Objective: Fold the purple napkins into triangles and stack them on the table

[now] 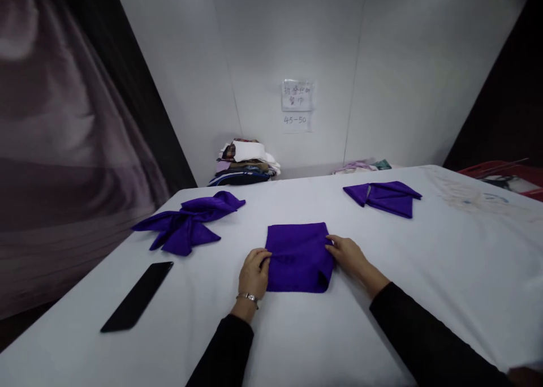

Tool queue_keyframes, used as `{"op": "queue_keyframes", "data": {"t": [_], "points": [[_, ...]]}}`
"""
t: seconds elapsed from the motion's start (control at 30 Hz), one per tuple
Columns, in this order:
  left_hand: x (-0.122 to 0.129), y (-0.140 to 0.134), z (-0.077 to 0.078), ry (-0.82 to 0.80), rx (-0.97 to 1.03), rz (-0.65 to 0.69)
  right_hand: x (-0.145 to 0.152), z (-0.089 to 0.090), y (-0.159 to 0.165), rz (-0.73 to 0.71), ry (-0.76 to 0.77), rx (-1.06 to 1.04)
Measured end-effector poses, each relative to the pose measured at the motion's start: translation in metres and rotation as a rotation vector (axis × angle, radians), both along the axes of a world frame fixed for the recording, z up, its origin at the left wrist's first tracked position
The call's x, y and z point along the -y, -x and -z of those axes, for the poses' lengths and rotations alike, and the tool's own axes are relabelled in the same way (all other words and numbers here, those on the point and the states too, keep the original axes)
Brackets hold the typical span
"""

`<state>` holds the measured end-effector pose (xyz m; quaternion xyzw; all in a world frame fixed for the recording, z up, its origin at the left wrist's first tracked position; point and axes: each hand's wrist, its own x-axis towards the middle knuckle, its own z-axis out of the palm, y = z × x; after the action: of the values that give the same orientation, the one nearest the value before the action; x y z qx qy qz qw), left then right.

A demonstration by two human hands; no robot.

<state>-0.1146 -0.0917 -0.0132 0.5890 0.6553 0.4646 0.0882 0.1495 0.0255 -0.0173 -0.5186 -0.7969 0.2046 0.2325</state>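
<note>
A purple cloth napkin (pixel 299 257), folded into a rough square, lies flat on the white-covered table (pixel 322 336). My left hand (pixel 254 271) pinches its left edge between thumb and fingers. On the opposite side my right hand (pixel 345 254) pinches the right edge near the upper corner. The napkin's lower right corner is slightly lifted and shows an opening between layers. A faint crease runs across its middle from the left hand.
Purple cloth lies in a pointed, spread shape (pixel 186 223) at left; another folded purple napkin (pixel 388 197) is at back right. A black flat object (pixel 138 296) rests at front left. Stacked clothes (pixel 246 163) stand behind the table, below a paper sign (pixel 297 97).
</note>
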Motion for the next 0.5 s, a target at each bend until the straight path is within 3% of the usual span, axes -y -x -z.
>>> {"op": "queue_keyframes", "data": {"t": [0.1,0.2,0.33,0.4,0.5], "points": [[-0.002,0.002,0.003,-0.013,0.216,-0.04,0.01,-0.009,0.004,0.0,-0.188,0.045],[-0.004,0.006,0.006,0.015,0.564,-0.045,0.032,-0.017,0.017,-0.184,-0.34,-0.1],[-0.003,0.002,0.002,0.024,0.92,0.041,0.07,-0.014,0.041,-0.55,-0.189,-0.151],[-0.003,-0.007,-0.005,0.005,0.979,0.091,0.081,-0.008,0.05,-0.604,-0.098,-0.12],[-0.006,-0.024,-0.02,-0.026,0.963,0.19,0.081,0.002,0.058,-0.543,0.006,-0.216]]}}
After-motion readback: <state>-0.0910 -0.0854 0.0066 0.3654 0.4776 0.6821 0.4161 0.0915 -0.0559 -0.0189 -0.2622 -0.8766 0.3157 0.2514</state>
